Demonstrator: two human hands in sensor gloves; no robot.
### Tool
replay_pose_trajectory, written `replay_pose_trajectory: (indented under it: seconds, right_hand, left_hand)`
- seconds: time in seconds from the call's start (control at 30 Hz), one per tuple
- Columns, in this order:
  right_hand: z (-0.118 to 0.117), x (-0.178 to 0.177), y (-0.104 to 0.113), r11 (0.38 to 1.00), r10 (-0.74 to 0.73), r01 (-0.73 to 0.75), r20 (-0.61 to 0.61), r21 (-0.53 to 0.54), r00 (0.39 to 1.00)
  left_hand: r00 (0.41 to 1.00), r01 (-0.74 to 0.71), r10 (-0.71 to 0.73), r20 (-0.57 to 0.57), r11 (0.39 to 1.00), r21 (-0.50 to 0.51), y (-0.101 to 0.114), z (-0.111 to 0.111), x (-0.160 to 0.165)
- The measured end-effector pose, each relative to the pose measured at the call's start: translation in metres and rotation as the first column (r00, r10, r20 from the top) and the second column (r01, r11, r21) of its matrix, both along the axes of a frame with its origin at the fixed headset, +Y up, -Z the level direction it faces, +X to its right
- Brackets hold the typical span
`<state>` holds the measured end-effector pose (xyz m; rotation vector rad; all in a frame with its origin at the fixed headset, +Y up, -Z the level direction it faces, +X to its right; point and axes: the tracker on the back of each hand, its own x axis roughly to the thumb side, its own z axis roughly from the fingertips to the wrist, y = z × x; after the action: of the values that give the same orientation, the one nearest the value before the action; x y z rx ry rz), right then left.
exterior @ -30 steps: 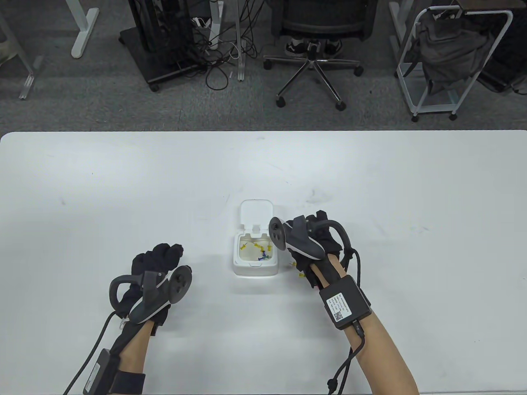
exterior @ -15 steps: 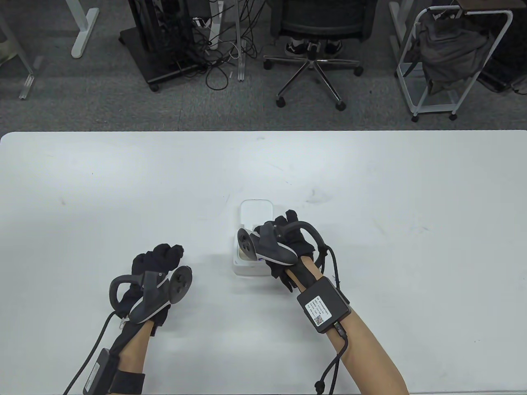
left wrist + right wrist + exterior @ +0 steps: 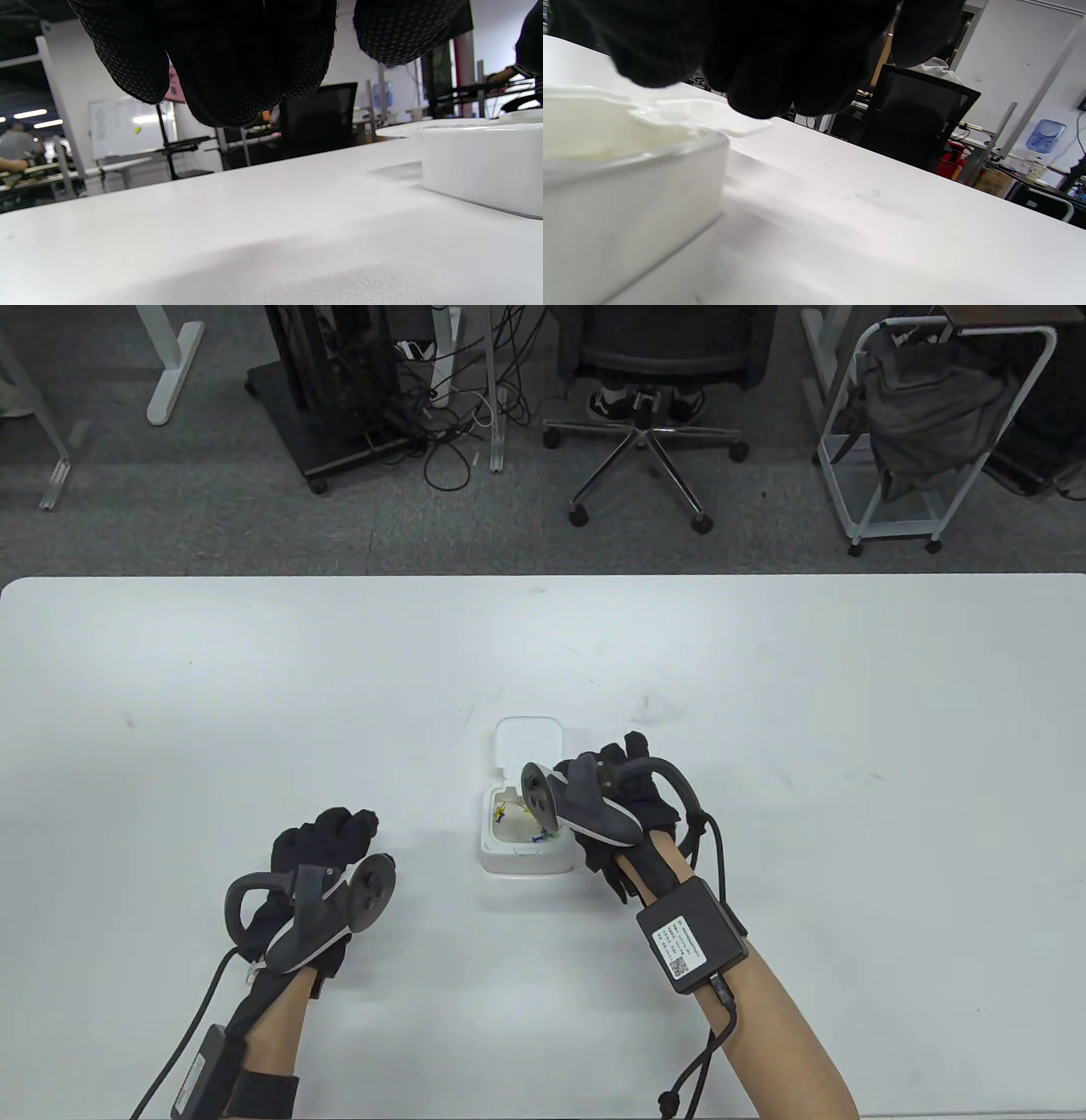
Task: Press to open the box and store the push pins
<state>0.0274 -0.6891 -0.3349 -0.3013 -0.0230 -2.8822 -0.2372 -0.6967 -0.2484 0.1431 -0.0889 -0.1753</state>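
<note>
So the white box (image 3: pixel 524 853) sat roughly mid-table, toward the near edge of the white table (image 3: pixel 170 687), w/ its lid (image 3: pixel 528 742) flipped open and lying back on the far side. Inside you could make out a few push pins (image 3: pixel 536 836), yellow + blue ones, tho the tracker on the right hand blocked part of the opening.

Right hand (image 3: pixel 632 806) was right beside the box on its right side, close to the rim, maybe touching it, couldn't tell from the top cam. In the right wrist view the gloved fingers (image 3: pixel 763 63) hung curled and bunched together just above the box (image 3: pixel 628 178) edge. Whether they pinched a pin or nothing at all, no idea, the tips were too dark to read.

Left hand (image 3: pixel 318 857) was parked on the table well to the left of the box, apart from it, not touching anything but the tabletop. Fingers (image 3: pixel 212 63) looked loosely curled and close together in the left wrist view, holding nothing, w/ the box (image 3: pixel 483 165) off to the right of that view.

Bkgd: office chair (image 3: pixel 657 407) and a white rack w/ a grey bag (image 3: pixel 925 415) on the floor behind the table.
</note>
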Motion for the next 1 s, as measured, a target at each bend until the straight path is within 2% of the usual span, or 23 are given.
replay_pose_trajectory:
  seconds: [0.5,0.83,1.0]
  right_hand:
    - [-0.004,0.049,-0.042,0.992,0.042,-0.023,0.148,-0.127,0.988]
    - [-0.006,0.055,-0.061,0.984,0.070,-0.040,0.174,-0.171,0.982]
    - [-0.008,0.051,-0.066,0.987,0.095,-0.070,0.178,-0.143,0.979]
  left_hand:
    - [1.000,0.006,-0.006,-0.002,1.000,-0.019,-0.001,0.000,0.001]
    - [1.000,0.010,-0.010,-0.002,1.000,-0.023,-0.001,0.000,0.001]
    - [1.000,0.010,-0.010,-0.002,1.000,-0.022,-0.001,-0.001,0.001]
